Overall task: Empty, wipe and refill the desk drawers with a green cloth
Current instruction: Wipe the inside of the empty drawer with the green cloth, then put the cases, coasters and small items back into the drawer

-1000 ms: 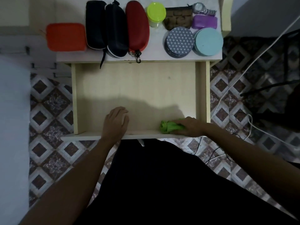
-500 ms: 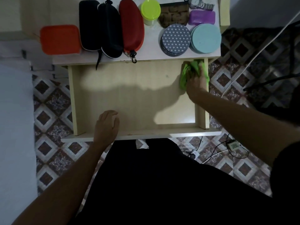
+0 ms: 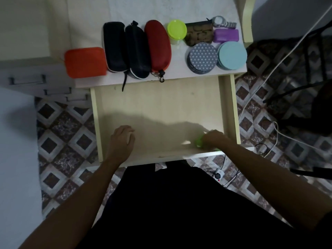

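Gripped green cloth (image 3: 199, 142) in right hand (image 3: 213, 139) at drawer (image 3: 159, 105) near corner, left hand (image 3: 122, 141) loosely curled, bracing floor; best pressed flat, overlapping strokes.

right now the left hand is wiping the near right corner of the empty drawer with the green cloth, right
Not quite: the right hand holds the green cloth in the near right corner of the empty drawer, as the head view shows. The left hand rests on the drawer floor.

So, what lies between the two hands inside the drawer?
Nothing: the head view shows only bare, shadowed drawer floor between the left hand and the right hand holding the cloth.
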